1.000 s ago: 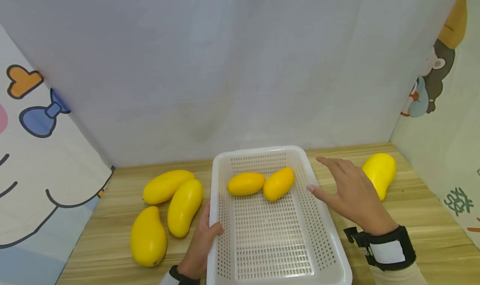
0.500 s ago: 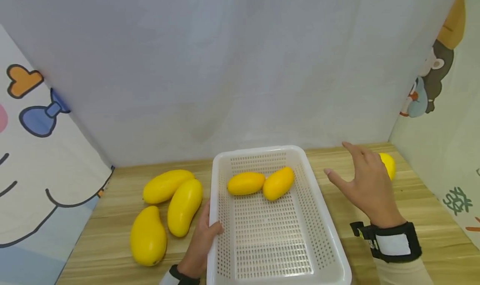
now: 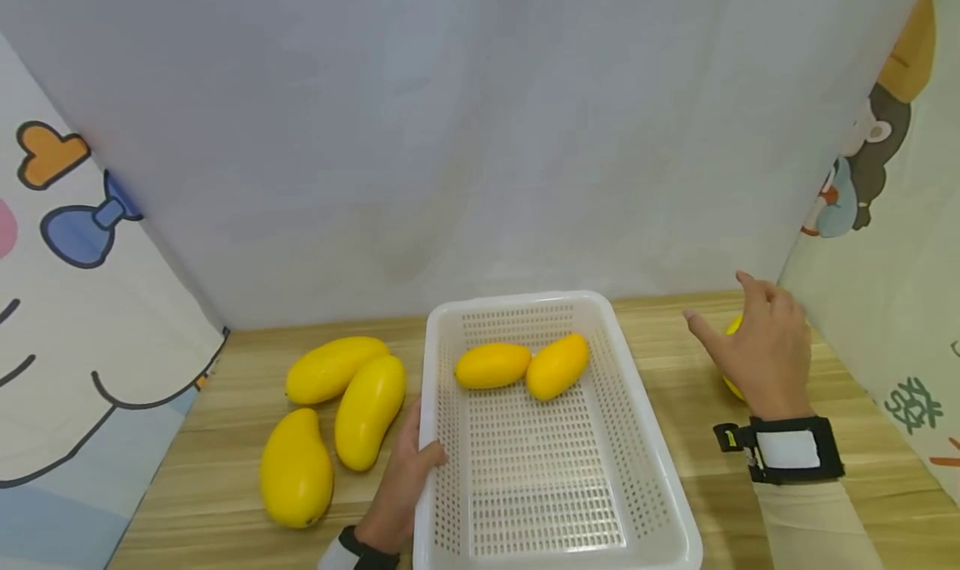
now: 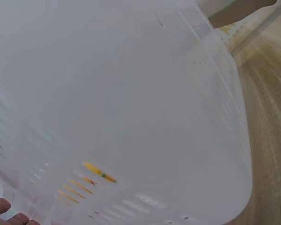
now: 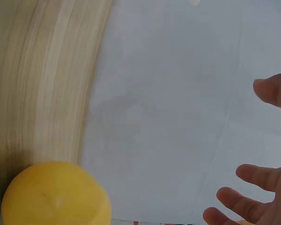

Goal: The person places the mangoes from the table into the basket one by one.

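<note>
A white perforated plastic basket (image 3: 540, 503) holds two yellow mangoes, one lying sideways (image 3: 492, 366) and the other slanted (image 3: 558, 367), touching near its far end. My left hand (image 3: 397, 495) grips the basket's left rim, thumb over the edge. The left wrist view is mostly filled by the basket's pale outer surface (image 4: 131, 103), with a few fingertips (image 4: 0, 206) in the corner. My right hand (image 3: 765, 357), thumb and fingers spread apart, hovers over another mango (image 3: 734, 389) at the right and hides most of it. The right wrist view shows this mango (image 5: 56, 197) apart from the fingers.
Left of the basket, three larger mangoes lie on the wooden table (image 3: 202, 487): one at the back (image 3: 333, 372), one beside the left hand (image 3: 370, 412), one nearer the front (image 3: 297, 468). A pale backdrop (image 3: 480, 153) stands behind, with cartoon-printed sheets at both sides.
My right hand has moved right, away from the basket's right rim, until it is over the mango at the right. The left hand and basket have stayed in place.
</note>
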`<action>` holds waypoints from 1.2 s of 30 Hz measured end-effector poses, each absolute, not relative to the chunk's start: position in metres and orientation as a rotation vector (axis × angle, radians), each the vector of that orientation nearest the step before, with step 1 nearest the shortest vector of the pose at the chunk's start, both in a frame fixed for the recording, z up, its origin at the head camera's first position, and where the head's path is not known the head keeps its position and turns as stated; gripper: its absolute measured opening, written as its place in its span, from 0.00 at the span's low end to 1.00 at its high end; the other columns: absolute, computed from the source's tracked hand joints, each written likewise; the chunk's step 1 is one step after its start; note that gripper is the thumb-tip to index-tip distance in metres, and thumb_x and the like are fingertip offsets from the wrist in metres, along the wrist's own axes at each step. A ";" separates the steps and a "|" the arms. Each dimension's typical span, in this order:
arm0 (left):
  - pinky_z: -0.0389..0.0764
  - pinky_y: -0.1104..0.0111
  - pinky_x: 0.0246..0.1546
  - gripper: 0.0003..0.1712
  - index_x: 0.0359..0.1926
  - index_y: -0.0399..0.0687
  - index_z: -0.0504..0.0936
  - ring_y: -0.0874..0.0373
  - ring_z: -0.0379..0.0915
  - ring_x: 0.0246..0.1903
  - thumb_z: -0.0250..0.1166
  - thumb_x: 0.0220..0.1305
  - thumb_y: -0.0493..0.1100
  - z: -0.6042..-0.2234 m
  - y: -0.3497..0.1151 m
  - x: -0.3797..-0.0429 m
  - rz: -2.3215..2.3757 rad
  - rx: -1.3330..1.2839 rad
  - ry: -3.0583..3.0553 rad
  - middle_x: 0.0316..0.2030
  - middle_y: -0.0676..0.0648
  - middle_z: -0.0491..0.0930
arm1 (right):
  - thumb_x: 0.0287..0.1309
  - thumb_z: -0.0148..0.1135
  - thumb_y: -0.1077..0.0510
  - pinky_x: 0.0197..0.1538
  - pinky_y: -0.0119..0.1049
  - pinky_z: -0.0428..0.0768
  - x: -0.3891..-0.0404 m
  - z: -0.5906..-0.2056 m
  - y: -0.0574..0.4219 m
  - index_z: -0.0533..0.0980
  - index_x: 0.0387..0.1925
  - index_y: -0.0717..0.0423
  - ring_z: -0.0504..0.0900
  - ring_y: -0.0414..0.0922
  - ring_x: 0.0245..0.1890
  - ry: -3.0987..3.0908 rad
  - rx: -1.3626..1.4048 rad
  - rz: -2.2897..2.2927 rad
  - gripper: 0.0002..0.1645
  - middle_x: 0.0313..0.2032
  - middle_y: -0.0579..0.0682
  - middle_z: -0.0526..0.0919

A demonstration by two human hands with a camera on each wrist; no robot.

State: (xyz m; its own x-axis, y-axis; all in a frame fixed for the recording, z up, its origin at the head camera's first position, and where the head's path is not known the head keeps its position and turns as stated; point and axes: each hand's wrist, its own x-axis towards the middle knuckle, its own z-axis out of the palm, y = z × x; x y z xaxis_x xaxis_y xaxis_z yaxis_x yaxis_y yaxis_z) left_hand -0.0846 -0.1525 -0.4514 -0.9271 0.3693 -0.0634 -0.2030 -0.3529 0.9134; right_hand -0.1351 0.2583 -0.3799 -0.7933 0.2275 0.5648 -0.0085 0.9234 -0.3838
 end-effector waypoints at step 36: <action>0.57 0.47 0.58 0.50 0.71 0.66 0.41 0.41 0.46 0.64 0.43 0.50 0.24 -0.451 -0.153 -0.084 2.303 0.190 1.541 0.70 0.46 0.45 | 0.51 0.47 0.25 0.45 0.67 0.63 -0.155 -0.431 0.304 0.42 0.64 0.75 0.58 0.80 0.47 -2.842 -0.734 0.569 0.64 0.47 0.86 0.56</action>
State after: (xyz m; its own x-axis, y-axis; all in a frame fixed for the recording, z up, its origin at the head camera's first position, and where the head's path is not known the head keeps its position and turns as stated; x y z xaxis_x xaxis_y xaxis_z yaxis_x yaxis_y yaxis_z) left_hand -0.0840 -0.1527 -0.4514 -0.9255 0.3685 -0.0878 -0.2218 -0.3392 0.9142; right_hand -0.1553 0.3045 -0.4311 -0.8686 0.4928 0.0509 0.4352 0.8080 -0.3971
